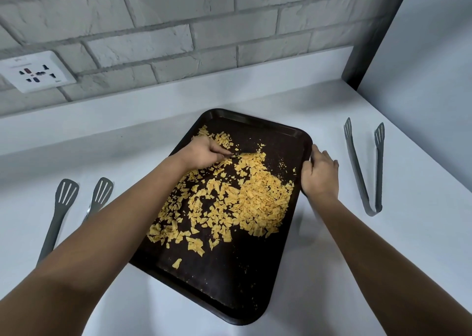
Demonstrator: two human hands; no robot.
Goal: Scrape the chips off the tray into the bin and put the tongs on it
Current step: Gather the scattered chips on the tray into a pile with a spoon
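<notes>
The tray (224, 272) lies on the counter (383, 259), long axis running near-left to far-right. Chips (255, 197) heap right of centre, toward the right hand (319, 174), which grips the right rim. The left hand (204, 154) pinches a thin scraper (242, 154) over the far chips. Tongs (365, 167) lie well right; no bin visible

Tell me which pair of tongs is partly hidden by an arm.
The tongs on the left: the left forearm covers their lower ends. The tongs on the right lie fully visible beside the right hand.
</notes>
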